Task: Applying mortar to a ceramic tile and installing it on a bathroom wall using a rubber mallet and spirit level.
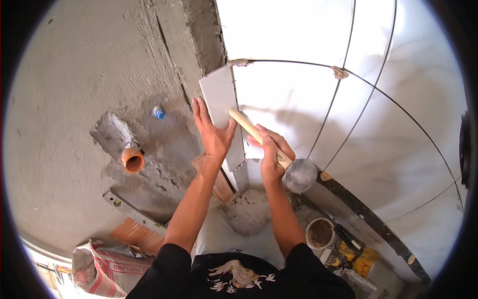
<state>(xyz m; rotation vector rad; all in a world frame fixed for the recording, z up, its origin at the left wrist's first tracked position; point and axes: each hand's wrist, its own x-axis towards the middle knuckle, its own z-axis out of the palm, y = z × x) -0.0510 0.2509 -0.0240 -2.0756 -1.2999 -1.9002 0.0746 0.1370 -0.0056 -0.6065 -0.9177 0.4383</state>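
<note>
My left hand [215, 138] lies against a narrow white tile strip [217, 92], with its fingers spread over the tile's left edge and its thumb out. The strip stands upright in the corner, beside large white wall tiles [279, 92]. In my right hand [273, 153] is a mallet [245, 123], gripped along its pale wooden handle close to the round grey head. The handle's butt end points up and left, at the strip's right edge by my left thumb. Whether it touches the tile I cannot tell. My left forearm hides part of the strip's lower end.
An orange pipe stub [133, 160] and a blue plug [159, 112] stick out of the rough cement wall [89, 65]. Below them leans a spirit level [134, 213]. A torn cement bag [107, 271] is at lower left; a bucket [320, 234] stands at lower right.
</note>
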